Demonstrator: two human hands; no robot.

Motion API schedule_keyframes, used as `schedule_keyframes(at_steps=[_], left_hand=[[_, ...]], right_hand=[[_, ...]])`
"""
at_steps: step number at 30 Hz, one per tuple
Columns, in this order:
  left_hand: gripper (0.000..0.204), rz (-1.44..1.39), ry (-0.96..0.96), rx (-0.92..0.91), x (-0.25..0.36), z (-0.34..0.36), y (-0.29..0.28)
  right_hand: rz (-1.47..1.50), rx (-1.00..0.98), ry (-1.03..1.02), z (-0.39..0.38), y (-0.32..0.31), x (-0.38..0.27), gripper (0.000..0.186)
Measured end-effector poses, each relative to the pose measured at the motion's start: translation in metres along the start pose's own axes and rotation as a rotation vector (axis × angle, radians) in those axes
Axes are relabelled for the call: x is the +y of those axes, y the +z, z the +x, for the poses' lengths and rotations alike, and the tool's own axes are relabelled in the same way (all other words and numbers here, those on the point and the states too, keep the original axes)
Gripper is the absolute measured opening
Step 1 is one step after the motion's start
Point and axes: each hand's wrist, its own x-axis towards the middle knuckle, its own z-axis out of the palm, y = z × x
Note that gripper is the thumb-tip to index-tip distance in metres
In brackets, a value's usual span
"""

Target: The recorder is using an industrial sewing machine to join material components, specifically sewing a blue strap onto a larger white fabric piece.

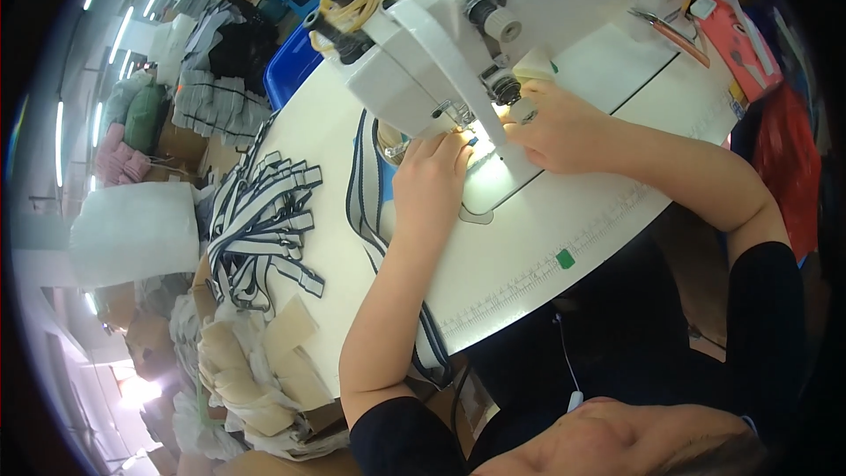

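Note:
A white sewing machine (432,48) stands over the table, its lamp lighting the needle area. Just left of the needle, my left hand (430,178) is closed, fingertips bent down beside a small dark blue bit of material (473,139). My right hand (564,130) is on the other side, fingers curled in close to the machine's foot; whatever they pinch is hidden. A grey webbing strap with dark edges (357,203) loops beside my left hand, runs beneath my left forearm and hangs over the table's front edge.
Several similar straps (264,220) lie heaped at the table's left. Beige cloth pieces (295,353) sit below them. Thread snips (670,35) and a pink-red pouch (740,48) lie at the far right. A printed ruler (520,291) follows the front edge. A blue bin (295,66) stands behind.

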Motion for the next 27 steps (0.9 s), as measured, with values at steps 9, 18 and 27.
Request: schedule_keyframes(at_steps=[9,18,27], left_hand=[[0.014,0.005,-0.072,0.030,-0.007,0.003,0.007],[0.017,0.134,-0.116,0.046,-0.023,0.013,0.014],[0.016,0.089,-0.117,0.051,-0.023,0.008,0.012]], right_hand=[[-0.095,0.035,-0.012,0.001,0.008,0.003,0.036],[-0.190,-0.255,0.058,0.019,-0.017,-0.012,0.031],[-0.153,-0.164,0.151,0.020,-0.011,-0.015,0.023]])
